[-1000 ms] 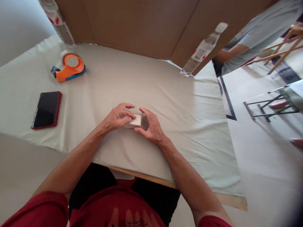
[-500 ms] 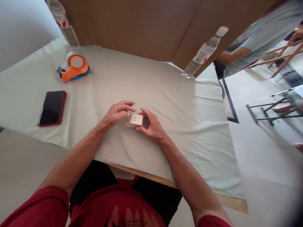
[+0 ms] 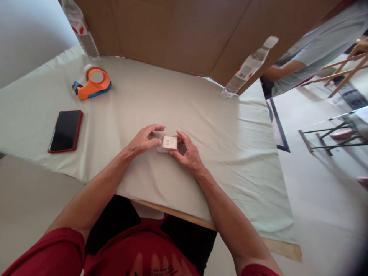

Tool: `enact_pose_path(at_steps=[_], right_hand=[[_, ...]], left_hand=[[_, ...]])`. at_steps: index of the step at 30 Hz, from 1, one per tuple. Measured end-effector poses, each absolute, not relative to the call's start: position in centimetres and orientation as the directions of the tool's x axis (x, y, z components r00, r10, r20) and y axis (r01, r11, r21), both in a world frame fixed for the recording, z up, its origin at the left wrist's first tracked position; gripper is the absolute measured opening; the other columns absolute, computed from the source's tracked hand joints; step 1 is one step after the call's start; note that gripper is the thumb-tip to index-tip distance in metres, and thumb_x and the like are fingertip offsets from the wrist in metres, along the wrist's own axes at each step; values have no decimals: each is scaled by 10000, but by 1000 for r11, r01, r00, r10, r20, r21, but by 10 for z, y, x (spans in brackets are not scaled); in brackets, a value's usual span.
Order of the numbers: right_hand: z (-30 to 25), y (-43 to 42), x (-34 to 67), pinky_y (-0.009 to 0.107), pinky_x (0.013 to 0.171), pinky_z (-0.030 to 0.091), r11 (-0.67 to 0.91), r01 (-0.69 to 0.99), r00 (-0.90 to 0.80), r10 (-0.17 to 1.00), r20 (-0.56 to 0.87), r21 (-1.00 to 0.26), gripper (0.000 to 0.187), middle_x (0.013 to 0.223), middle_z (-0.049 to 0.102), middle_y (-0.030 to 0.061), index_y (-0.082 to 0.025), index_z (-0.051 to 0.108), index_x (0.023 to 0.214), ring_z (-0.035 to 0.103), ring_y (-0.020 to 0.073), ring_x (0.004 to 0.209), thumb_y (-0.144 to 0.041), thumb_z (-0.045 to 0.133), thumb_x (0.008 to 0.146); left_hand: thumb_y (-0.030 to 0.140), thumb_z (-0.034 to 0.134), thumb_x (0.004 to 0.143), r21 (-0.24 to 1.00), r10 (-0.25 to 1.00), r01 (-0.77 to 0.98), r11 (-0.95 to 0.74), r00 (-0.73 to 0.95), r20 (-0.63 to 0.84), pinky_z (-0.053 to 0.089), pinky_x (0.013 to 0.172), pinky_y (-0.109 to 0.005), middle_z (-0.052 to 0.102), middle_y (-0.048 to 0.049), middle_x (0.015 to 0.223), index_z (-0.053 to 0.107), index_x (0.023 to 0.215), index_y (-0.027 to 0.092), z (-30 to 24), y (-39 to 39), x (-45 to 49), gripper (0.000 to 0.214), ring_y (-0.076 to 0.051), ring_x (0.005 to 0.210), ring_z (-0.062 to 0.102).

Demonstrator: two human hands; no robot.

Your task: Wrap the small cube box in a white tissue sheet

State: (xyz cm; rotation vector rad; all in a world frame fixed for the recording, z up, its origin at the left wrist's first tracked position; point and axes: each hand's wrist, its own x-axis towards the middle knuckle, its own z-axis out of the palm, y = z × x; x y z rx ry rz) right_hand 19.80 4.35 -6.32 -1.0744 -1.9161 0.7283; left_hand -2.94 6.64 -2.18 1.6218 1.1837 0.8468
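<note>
A small clear packet with a white printed label [image 3: 169, 143] is held between both hands just above the cloth-covered table [image 3: 201, 115]. My left hand [image 3: 142, 141] pinches its left edge with thumb and curled fingers. My right hand [image 3: 188, 154] grips its right side, fingers bent round it. Both forearms reach in from the near edge of the table, with red sleeves at the bottom of the view.
A red-cased phone [image 3: 66, 131] lies face up at the left. An orange tape dispenser [image 3: 93, 83] sits behind it. Two plastic water bottles [image 3: 82, 28] [image 3: 247, 67] stand against a brown cardboard screen [image 3: 178, 34]. Another person in a light shirt [image 3: 310, 50] sits at the right.
The packet has been turned slightly between my fingers, and my left hand has closed back onto its left edge. The camera shifted a little.
</note>
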Motion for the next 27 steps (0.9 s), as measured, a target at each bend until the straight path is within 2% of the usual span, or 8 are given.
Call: enact_pose_path(at_steps=[4, 10, 16, 18, 22, 27], right_hand=[[-64, 44, 199, 482, 1058, 473, 458, 435, -305, 885, 352, -775, 744, 1302, 652, 115, -272, 423, 1476, 630, 279, 1157, -365, 746, 813], [-64, 42, 199, 484, 1045, 482, 451, 465, -295, 890, 347, -761, 737, 1291, 661, 116, -267, 429, 1468, 636, 281, 1149, -382, 747, 813], [-58, 40, 202, 536, 1120, 418, 495, 479, -321, 868, 379, -725, 720, 1481, 538, 153, -249, 444, 1469, 526, 330, 1349, -481, 702, 838], [-57, 39, 204, 532, 1111, 430, 482, 462, -280, 876, 393, -745, 628, 1473, 548, 144, -256, 494, 1431, 523, 320, 1353, -519, 645, 881], [-54, 39, 207, 500, 1077, 468, 456, 475, -142, 884, 445, -753, 327, 1286, 681, 96, -285, 654, 1226, 608, 267, 1237, -449, 546, 965], [-40, 45, 210, 487, 1035, 495, 519, 570, -202, 840, 504, -636, 209, 1208, 711, 89, -280, 732, 1069, 647, 262, 1148, -384, 604, 941]], left_hand=[[424, 661, 739, 878, 922, 432, -205, 387, 24, 400, 1129, -504, 595, -163, 1382, 518, 1422, 160, -30, 66, -27, 746, -339, 1322, 520], [441, 675, 750, 833, 891, 482, -272, 453, 29, 391, 1129, -517, 581, -162, 1397, 467, 1467, 177, -31, 66, -26, 791, -345, 1303, 529], [416, 687, 737, 871, 887, 425, -248, 462, 27, 403, 1108, -510, 606, -153, 1359, 453, 1475, 185, -35, 68, -28, 808, -336, 1272, 545], [386, 669, 731, 896, 882, 379, -231, 470, 29, 403, 1105, -496, 609, -151, 1353, 440, 1482, 179, -35, 69, -30, 812, -327, 1271, 544], [316, 625, 698, 929, 895, 322, -182, 445, 21, 395, 1118, -469, 628, -130, 1329, 455, 1467, 179, -31, 70, -32, 800, -301, 1250, 560], [354, 650, 709, 926, 916, 352, -134, 400, -20, 378, 1125, -501, 633, -149, 1310, 474, 1461, 165, -27, 69, -29, 796, -317, 1246, 562]])
